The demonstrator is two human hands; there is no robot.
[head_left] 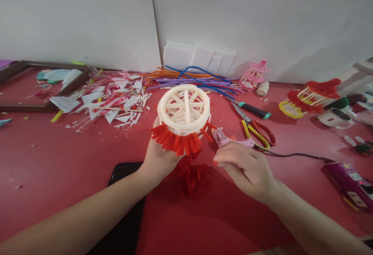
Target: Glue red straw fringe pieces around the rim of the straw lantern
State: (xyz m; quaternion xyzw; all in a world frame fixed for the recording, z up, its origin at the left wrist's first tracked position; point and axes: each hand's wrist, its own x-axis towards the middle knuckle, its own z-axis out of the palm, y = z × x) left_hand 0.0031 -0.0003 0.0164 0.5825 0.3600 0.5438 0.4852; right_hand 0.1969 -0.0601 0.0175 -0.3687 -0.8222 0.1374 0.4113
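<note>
Frame centre: left hand [159, 156] cups white straw lantern frame [183, 109], wheel face tilted up for access | right hand [243, 167] clasps pink glue gun [230, 140], nozzle beside red fringe [176, 140] | scissors [256, 129] right.

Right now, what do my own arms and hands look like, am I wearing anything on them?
Both forearms are bare, with no sleeves in view. The left hand and right hand wear no gloves, and no rings, watch or bracelets show on either one.
</note>
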